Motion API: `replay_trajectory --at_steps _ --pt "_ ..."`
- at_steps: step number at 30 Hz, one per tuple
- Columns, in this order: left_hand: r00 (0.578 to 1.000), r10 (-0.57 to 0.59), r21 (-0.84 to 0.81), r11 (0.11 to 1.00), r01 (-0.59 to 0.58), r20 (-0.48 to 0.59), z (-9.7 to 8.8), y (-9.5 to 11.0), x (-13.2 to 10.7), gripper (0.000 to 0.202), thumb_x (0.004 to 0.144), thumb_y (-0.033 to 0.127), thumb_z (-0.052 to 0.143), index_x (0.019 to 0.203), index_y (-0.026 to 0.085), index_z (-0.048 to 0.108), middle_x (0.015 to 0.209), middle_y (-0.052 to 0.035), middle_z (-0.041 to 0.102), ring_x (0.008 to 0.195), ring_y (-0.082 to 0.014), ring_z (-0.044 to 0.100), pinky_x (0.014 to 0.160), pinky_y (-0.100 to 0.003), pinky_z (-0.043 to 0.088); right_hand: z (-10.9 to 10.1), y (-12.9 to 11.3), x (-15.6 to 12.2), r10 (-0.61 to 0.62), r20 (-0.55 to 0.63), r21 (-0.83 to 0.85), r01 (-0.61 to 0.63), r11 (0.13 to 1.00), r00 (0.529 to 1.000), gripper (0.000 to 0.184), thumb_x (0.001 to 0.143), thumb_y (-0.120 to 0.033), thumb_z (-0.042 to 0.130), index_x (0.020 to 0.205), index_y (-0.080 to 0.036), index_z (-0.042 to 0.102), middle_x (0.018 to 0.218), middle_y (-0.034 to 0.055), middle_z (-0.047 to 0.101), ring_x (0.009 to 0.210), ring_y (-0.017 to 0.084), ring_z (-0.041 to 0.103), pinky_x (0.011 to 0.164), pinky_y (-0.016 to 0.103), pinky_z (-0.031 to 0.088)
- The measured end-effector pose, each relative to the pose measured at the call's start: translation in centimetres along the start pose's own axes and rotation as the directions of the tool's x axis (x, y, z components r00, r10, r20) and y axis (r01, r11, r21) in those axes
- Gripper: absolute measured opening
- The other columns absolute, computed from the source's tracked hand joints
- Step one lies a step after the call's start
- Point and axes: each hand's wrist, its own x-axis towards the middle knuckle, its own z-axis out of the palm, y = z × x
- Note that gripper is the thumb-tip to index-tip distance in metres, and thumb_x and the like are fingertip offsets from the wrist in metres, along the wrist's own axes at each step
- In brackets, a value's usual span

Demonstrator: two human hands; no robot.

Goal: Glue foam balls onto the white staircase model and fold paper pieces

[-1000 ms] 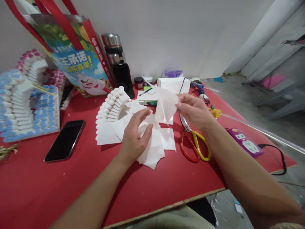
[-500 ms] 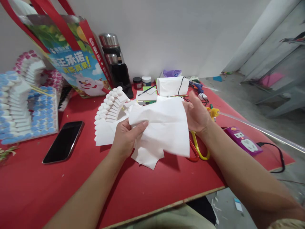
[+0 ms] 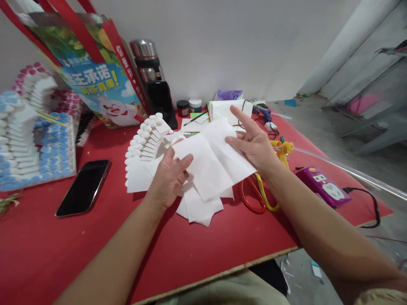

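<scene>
A creased white paper sheet (image 3: 213, 165) spans the space between my two hands above the table. My left hand (image 3: 170, 180) holds its left edge, with the thumb in front and the fingers partly behind. At the sheet's upper right, my right hand (image 3: 256, 144) grips the edge; its index finger points up, away from the thumb. Below the sheet lie more white paper pieces (image 3: 200, 214), overlapping one another. Scissors with red and yellow handles (image 3: 253, 203) rest beside them, partly covered. Left of the paper stands a curved row of white folded pieces with round white tips (image 3: 148, 142).
On the red table (image 3: 190, 262) are a phone (image 3: 83, 188), a blue-and-white folded piece (image 3: 34, 148), a printed bag (image 3: 104, 84), a steel flask (image 3: 146, 59), small jars (image 3: 195, 106), a yellow glue gun (image 3: 282, 150) and a purple power strip (image 3: 322, 186).
The white paper sheet has turned and tilted, its lower right corner swinging up. My right hand has moved from behind its right edge to its upper right, with the thumb now in front.
</scene>
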Motion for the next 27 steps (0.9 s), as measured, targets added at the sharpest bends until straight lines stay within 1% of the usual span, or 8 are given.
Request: replay_trajectory --at_steps 2,5,8,11,14,18,24,27 --pt "1.000 0.021 0.033 0.999 -0.022 0.002 0.0 -0.2 0.2 0.092 0.078 0.029 0.087 0.156 0.033 0.040 0.096 0.0007 0.072 0.080 -0.0133 0.071 0.073 -0.024 0.057 -0.1 0.7 0.3 -0.043 -0.085 0.036 0.047 0.998 0.995 0.047 0.080 -0.027 0.084 0.126 -0.034 0.074 0.083 -0.0029 0.075 0.066 0.015 0.066 0.062 0.031 0.057" --pt "0.992 0.121 0.098 0.987 -0.124 0.036 0.1 -0.5 0.1 0.106 0.078 0.023 0.086 0.163 0.040 0.025 0.097 0.0011 0.073 0.083 -0.0149 0.072 0.077 -0.027 0.059 -0.1 1.5 0.5 -0.034 -0.068 0.063 0.039 0.997 0.997 0.015 0.077 -0.024 0.084 0.092 -0.027 0.083 0.092 0.0012 0.078 0.083 0.017 0.070 0.078 0.034 0.059" --pt "0.974 0.218 0.173 0.959 -0.225 0.056 0.2 -0.8 -0.1 0.104 0.080 0.022 0.083 0.164 0.040 0.024 0.109 -0.0029 0.076 0.092 -0.0195 0.074 0.084 -0.034 0.060 -0.1 1.7 0.5 -0.056 -0.027 0.057 0.057 0.997 0.998 0.015 0.079 -0.021 0.082 0.094 -0.026 0.084 0.096 0.0016 0.079 0.090 0.016 0.070 0.088 0.033 0.057" --pt "0.971 0.236 0.302 0.924 -0.236 0.037 0.0 -1.0 -0.1 0.059 0.080 0.026 0.084 0.137 0.027 0.068 0.106 -0.0046 0.077 0.095 -0.0209 0.072 0.086 -0.034 0.059 -0.3 1.5 0.4 -0.085 -0.030 0.049 0.086 0.995 0.996 0.016 0.080 -0.021 0.082 0.095 -0.025 0.084 0.095 0.0008 0.077 0.087 0.014 0.068 0.085 0.030 0.056" --pt "0.962 0.274 0.428 0.870 -0.245 -0.007 -0.5 -0.9 -0.1 0.028 0.082 0.032 0.081 0.109 0.022 0.082 0.097 -0.0056 0.077 0.091 -0.0214 0.070 0.082 -0.034 0.058 -0.6 1.0 0.4 -0.013 0.033 0.050 0.011 0.999 0.999 0.025 0.079 -0.023 0.085 0.103 -0.027 0.082 0.093 -0.0001 0.075 0.077 0.012 0.064 0.075 0.029 0.056" --pt "0.923 0.383 0.516 0.795 -0.320 -0.018 -1.1 -0.5 -0.1 0.026 0.087 0.031 0.077 0.113 0.027 0.081 0.102 -0.0034 0.076 0.091 -0.0194 0.068 0.080 -0.030 0.056 -1.1 0.7 0.4 0.095 0.139 -0.014 -0.093 0.996 0.986 0.029 0.076 -0.025 0.088 0.105 -0.025 0.082 0.091 0.0010 0.074 0.074 0.012 0.060 0.069 0.029 0.053" --pt "0.889 0.457 0.539 0.754 -0.376 -0.019 -1.7 0.0 0.4 0.027 0.085 0.023 0.076 0.111 0.024 0.082 0.105 -0.0044 0.074 0.093 -0.0182 0.067 0.084 -0.029 0.054 -1.5 0.7 0.6 0.081 0.068 -0.036 -0.079 0.996 0.994 0.017 0.075 -0.026 0.087 0.091 -0.022 0.082 0.088 0.0024 0.074 0.076 0.013 0.062 0.070 0.029 0.051" --pt "0.896 0.445 0.533 0.758 -0.377 0.001 -1.9 0.0 0.6 0.030 0.085 0.022 0.075 0.115 0.024 0.080 0.111 -0.0051 0.072 0.097 -0.0186 0.067 0.088 -0.030 0.054 -1.6 0.9 0.7 0.064 0.029 -0.088 -0.061 0.994 0.998 0.013 0.076 -0.029 0.087 0.083 -0.021 0.081 0.079 0.0015 0.071 0.069 0.012 0.058 0.063 0.028 0.047"
